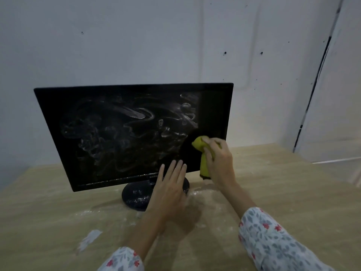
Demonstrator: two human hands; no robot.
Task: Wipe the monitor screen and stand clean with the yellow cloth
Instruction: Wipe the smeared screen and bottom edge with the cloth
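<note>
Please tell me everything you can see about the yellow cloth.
The yellow cloth is soft, yellow-green fabric, bunched up rather than spread flat. The right hand grips it, pressing its upper part against the lower right of the monitor screen, where the glass looks already clean. A loose end hangs down toward the wooden table; its bottom edge looks darker.

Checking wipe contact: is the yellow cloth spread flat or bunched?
Bunched: the right hand grips the yellow cloth crumpled, one end hanging down.
</note>
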